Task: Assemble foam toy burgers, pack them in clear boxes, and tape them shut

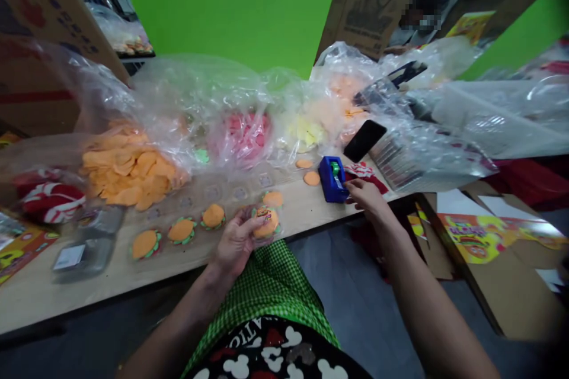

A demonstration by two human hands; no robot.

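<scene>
My left hand grips a small toy-like burger in a clear plastic case, with a printed label on top, held over the table's front edge. At the blue tape dispenser, my right hand has its thumb and forefinger pinched at the cutting end; whether a piece of tape is between them is too small to tell. Several more burgers with orange tops and green edges sit in a row in clear trays to the left. Two orange discs lie beside the dispenser.
Behind, clear bags hold orange pieces, pink pieces and yellow pieces. A black phone lies near stacked clear plastic trays. Clear boxes stand at left. An open carton is at lower right; another person is at back right.
</scene>
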